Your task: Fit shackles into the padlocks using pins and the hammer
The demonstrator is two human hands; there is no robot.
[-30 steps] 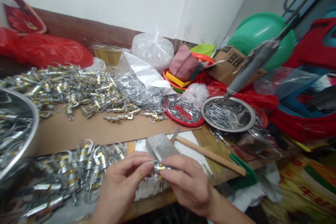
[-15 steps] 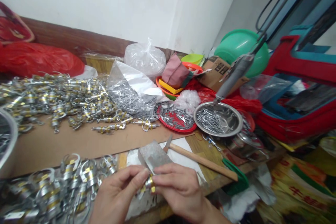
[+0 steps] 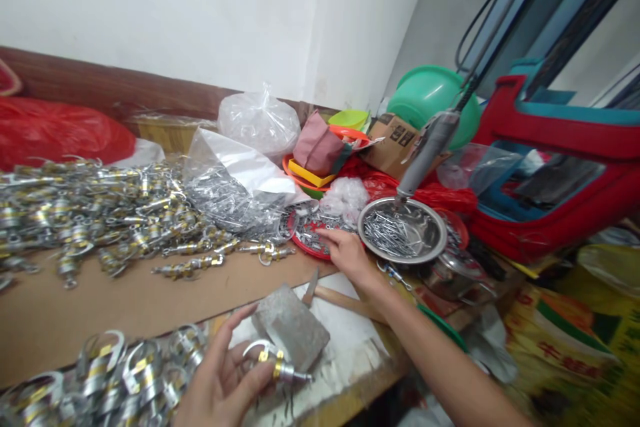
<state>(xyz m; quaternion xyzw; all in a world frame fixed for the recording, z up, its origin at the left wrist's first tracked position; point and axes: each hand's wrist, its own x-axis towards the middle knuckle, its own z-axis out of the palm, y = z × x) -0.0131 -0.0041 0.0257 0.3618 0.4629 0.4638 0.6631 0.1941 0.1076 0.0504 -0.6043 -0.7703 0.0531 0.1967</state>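
My left hand (image 3: pixel 220 383) is low at the front, fingers pinched on a small silver and gold swivel clasp (image 3: pixel 277 367) beside a grey metal block (image 3: pixel 291 325). My right hand (image 3: pixel 346 255) is stretched out over the red tray (image 3: pixel 316 240) of small metal parts, fingers curled down onto them; what they hold, if anything, is hidden. A steel bowl of pins (image 3: pixel 403 230) sits just right of that hand. A wooden-handled tool (image 3: pixel 327 292) lies under my right forearm.
A large heap of clasps (image 3: pixel 100 210) covers the brown board at left, with more (image 3: pixel 100 373) near the front edge. Clear plastic bags (image 3: pixel 240 173), a red bag (image 3: pixel 60 137), coloured trays, a cardboard box (image 3: pixel 393 140), a green basin (image 3: pixel 430 97) and a hanging grey tool (image 3: pixel 427 153) crowd the back.
My right hand left the clasp and reached forward to the red tray. My left hand now holds the clasp alone. The view swung to the right.
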